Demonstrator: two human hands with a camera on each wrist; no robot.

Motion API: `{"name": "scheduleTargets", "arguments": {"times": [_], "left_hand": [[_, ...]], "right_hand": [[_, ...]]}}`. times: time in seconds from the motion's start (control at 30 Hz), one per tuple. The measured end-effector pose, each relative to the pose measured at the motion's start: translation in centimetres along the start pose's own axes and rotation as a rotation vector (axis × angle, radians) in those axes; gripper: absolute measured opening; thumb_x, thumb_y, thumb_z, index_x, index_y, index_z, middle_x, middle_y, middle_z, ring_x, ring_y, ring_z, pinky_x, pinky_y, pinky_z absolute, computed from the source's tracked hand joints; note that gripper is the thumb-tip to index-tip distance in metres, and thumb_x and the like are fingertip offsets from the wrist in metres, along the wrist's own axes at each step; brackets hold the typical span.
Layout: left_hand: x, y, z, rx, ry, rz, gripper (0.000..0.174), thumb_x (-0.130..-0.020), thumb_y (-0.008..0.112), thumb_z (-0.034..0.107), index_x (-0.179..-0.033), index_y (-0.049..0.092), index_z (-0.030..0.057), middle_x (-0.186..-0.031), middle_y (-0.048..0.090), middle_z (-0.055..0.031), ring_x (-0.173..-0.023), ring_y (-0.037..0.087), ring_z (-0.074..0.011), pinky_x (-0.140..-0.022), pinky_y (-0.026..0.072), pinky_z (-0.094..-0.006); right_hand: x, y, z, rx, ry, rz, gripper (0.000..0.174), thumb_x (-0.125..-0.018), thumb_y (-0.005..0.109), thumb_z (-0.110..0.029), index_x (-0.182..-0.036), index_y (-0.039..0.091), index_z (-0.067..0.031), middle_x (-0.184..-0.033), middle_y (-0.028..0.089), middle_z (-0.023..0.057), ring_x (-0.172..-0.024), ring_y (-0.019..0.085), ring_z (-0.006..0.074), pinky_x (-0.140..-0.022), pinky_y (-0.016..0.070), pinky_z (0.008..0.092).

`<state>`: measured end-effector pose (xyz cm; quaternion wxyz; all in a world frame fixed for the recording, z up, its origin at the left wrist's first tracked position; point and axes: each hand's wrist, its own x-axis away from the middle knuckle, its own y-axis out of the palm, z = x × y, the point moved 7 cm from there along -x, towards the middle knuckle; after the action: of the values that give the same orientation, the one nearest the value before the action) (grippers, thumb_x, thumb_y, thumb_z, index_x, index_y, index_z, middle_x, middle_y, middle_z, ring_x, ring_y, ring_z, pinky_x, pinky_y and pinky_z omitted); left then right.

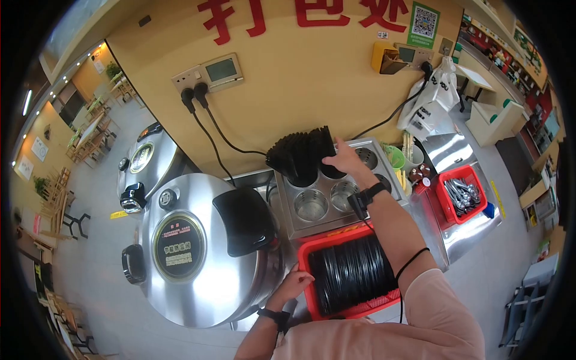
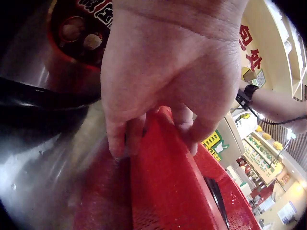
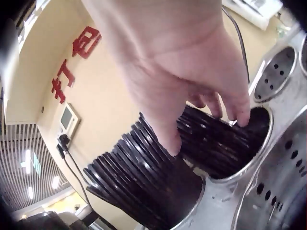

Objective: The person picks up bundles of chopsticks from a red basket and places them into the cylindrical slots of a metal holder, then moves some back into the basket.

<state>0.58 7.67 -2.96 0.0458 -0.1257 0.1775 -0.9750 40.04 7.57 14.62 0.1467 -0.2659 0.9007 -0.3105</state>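
Note:
My right hand [image 1: 342, 159] reaches to the back of a steel holder block [image 1: 288, 217] with several round wells. In the right wrist view this hand [image 3: 204, 129] grips a bunch of black chopsticks [image 3: 216, 143] standing in one well, thumb on one side and fingers on the other. A second fanned bundle of chopsticks [image 1: 297, 156] fills the well to its left. My left hand [image 1: 294, 282] grips the left rim of a red basket [image 1: 303, 264], fingers over its edge [image 2: 163, 182]. More black chopsticks [image 1: 351, 273] lie flat in that basket.
A large steel rice cooker [image 1: 198, 258] stands against the basket's left side, with a second cooker [image 1: 147, 162] behind it. Black power cables [image 1: 210, 138] run down the yellow wall. To the right are a small red basket of metal spoons [image 1: 459, 195] and hanging plastic bags [image 1: 429, 105].

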Motion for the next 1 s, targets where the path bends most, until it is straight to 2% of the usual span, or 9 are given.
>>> {"name": "scheduleTargets", "arguments": {"times": [0.13, 0.2, 0.33, 0.57, 0.7, 0.8, 0.87, 0.93, 1.0], "left_hand": [[-0.1, -0.3, 0.3, 0.053, 0.009, 0.007, 0.016, -0.09, 0.066, 0.02, -0.096, 0.076, 0.009, -0.122, 0.056, -0.0149, -0.118, 0.053, -0.0291, -0.098, 0.0442, -0.0381], [-0.1, -0.2, 0.3, 0.055, 0.015, -0.002, 0.016, -0.09, 0.066, 0.02, -0.096, 0.076, 0.0088, -0.121, 0.056, -0.0148, -0.118, 0.053, -0.0291, -0.098, 0.0444, -0.038], [-0.2, -0.3, 0.5, 0.067, 0.006, -0.023, 0.016, -0.09, 0.066, 0.019, -0.096, 0.076, 0.0084, -0.118, 0.057, -0.0142, -0.116, 0.054, -0.0293, -0.098, 0.0446, -0.038], [-0.2, -0.4, 0.5, 0.043, -0.004, -0.011, 0.016, -0.09, 0.066, 0.019, -0.096, 0.075, 0.0075, -0.112, 0.058, -0.0134, -0.112, 0.055, -0.0277, -0.097, 0.0449, -0.0364], [-0.1, -0.4, 0.8, 0.062, -0.009, -0.021, 0.016, -0.091, 0.065, 0.019, -0.096, 0.075, 0.0072, -0.112, 0.058, -0.0131, -0.111, 0.055, -0.0274, -0.096, 0.0451, -0.0362], [-0.2, -0.1, 0.3, 0.028, -0.017, -0.039, 0.015, -0.089, 0.065, 0.014, -0.096, 0.075, 0.0056, -0.127, 0.051, -0.0141, -0.114, 0.057, -0.0289, -0.097, 0.0474, -0.0356], [-0.2, -0.2, 0.3, 0.013, 0.008, -0.026, 0.015, -0.089, 0.065, 0.014, -0.097, 0.075, 0.0057, -0.127, 0.052, -0.0149, -0.115, 0.057, -0.0295, -0.097, 0.0472, -0.0357], [-0.3, -0.1, 0.1, 0.016, 0.016, -0.026, 0.015, -0.089, 0.065, 0.014, -0.097, 0.075, 0.0058, -0.126, 0.052, -0.0153, -0.114, 0.058, -0.0297, -0.097, 0.0471, -0.0358], [-0.3, 0.0, -0.1, 0.018, 0.022, -0.025, 0.015, -0.089, 0.066, 0.014, -0.097, 0.075, 0.0058, -0.126, 0.052, -0.0156, -0.114, 0.058, -0.03, -0.097, 0.0471, -0.036]], "right_hand": [[-0.2, 2.6, -2.0, -0.011, -0.128, 0.017, 0.077, -0.065, 0.085, -0.018, -0.13, 0.051, 0.004, -0.123, 0.06, 0.0274, -0.115, 0.058, 0.043, -0.1, 0.0472, 0.0438], [0.0, 2.8, -1.5, 0.061, 0.035, 0.048, 0.072, -0.066, 0.087, -0.018, -0.126, 0.054, 0.0034, -0.121, 0.061, 0.0258, -0.114, 0.059, 0.0426, -0.098, 0.0478, 0.0447], [0.6, 2.4, -1.2, 0.099, 0.027, 0.106, 0.061, -0.068, 0.085, -0.018, -0.119, 0.058, 0.003, -0.117, 0.062, 0.0256, -0.112, 0.059, 0.0424, -0.095, 0.049, 0.0458], [1.8, 0.8, -1.4, 0.085, 0.031, 0.239, 0.025, -0.079, 0.071, -0.014, -0.099, 0.067, 0.0015, -0.091, 0.069, 0.025, -0.093, 0.065, 0.044, -0.083, 0.052, 0.05], [1.5, -0.7, -2.2, -0.032, -0.074, 0.401, 0.024, -0.082, 0.069, -0.015, -0.098, 0.066, 0.0025, -0.087, 0.069, 0.0247, -0.088, 0.066, 0.0435, -0.078, 0.052, 0.0487], [1.5, -2.8, -3.0, -0.216, -0.111, 0.462, 0.022, -0.085, 0.066, -0.015, -0.097, 0.064, 0.0027, -0.083, 0.068, 0.025, -0.084, 0.066, 0.0444, -0.074, 0.0522, 0.0461], [1.1, -4.2, -3.1, -0.27, -0.074, 0.448, 0.016, -0.087, 0.064, -0.012, -0.093, 0.063, 0.0022, -0.079, 0.069, 0.0204, -0.077, 0.069, 0.0364, -0.069, 0.0519, 0.0412], [1.1, -5.3, -2.7, -0.57, -0.094, 0.474, 0.009, -0.087, 0.061, -0.006, -0.093, 0.059, 0.0005, -0.076, 0.064, 0.0079, -0.07, 0.064, 0.0188, -0.066, 0.0512, 0.0324], [1.2, -6.2, -2.4, -0.727, -0.053, 0.484, 0.009, -0.086, 0.058, 0.0, -0.094, 0.055, -0.0018, -0.08, 0.061, 0.0062, -0.071, 0.063, 0.0184, -0.066, 0.0506, 0.0303]]}}
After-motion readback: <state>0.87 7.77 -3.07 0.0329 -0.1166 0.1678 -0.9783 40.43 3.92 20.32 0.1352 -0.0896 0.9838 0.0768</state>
